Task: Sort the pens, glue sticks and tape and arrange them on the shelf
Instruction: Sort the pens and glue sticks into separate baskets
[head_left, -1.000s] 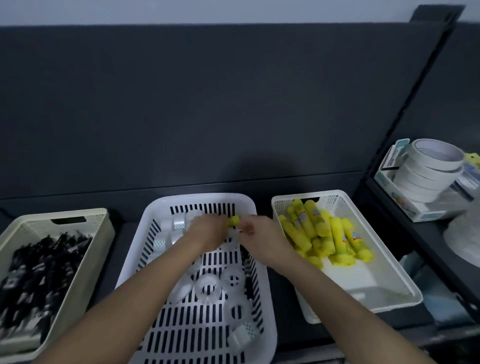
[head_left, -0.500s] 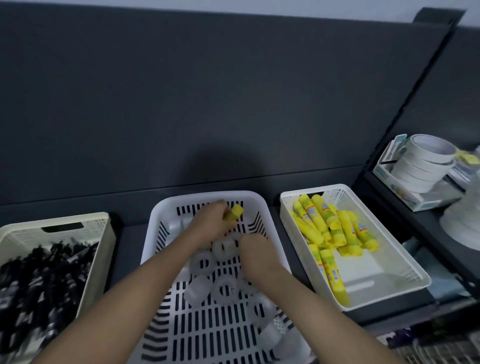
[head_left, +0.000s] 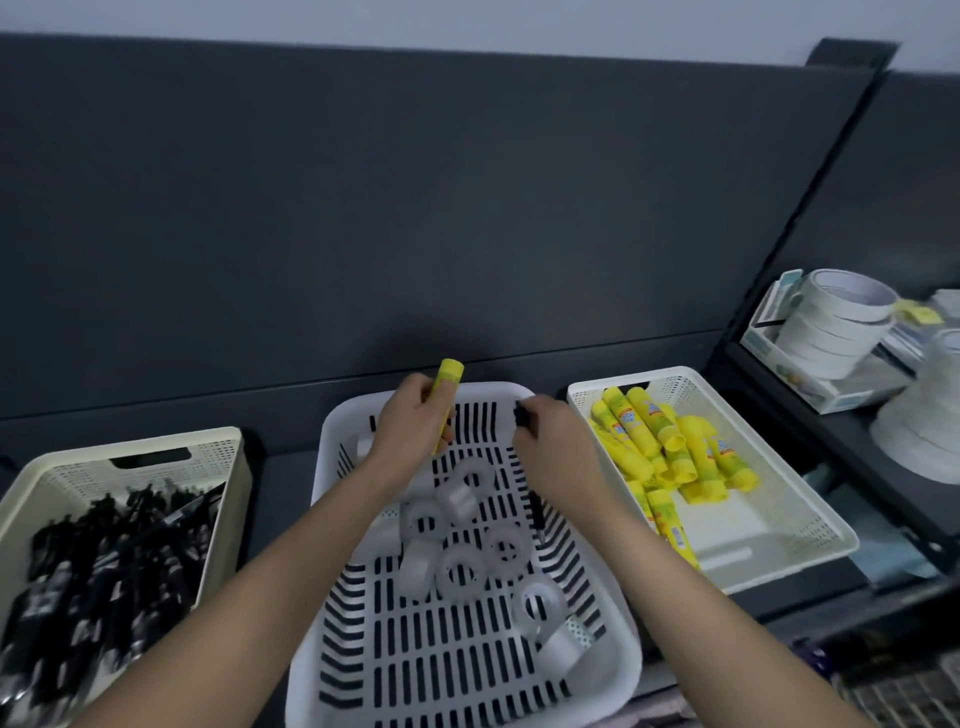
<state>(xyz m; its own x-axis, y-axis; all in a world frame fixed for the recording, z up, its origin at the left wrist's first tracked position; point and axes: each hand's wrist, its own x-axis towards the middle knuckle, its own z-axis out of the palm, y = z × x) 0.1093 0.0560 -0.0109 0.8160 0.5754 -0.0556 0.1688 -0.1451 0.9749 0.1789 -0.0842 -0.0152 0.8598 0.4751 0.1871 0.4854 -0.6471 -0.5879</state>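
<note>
At the far left a cream basket (head_left: 231, 452) sat on the dark shelf (head_left: 283, 483), packed with black pens (head_left: 114, 561) lying in a jumble. Just right of it, past a strip of bare shelf, stood a white slotted basket (head_left: 332, 452), with clear tape rolls (head_left: 460, 571) scattered across its middle and near right part, some flat and some on edge. Both hands were over the far end of this basket. The left hand (head_left: 410, 434) had its fingers wrapped around a yellow glue stick (head_left: 449, 378), held nearly upright with its cap end poking up past the far rim. Close to its right, not touching it, the right hand (head_left: 553, 447) was curled around a black pen (head_left: 537, 512), one tip showing above the fingers and the other end below the wrist, by the basket's right wall. Further right a white perforated tray (head_left: 810, 519) held a pile of yellow glue sticks (head_left: 665, 447), most crowded in its far half and a few lying along its left wall. At the far right, on a neighbouring shelf, a white tape stack (head_left: 831, 322) stood in an open box (head_left: 779, 358)
</note>
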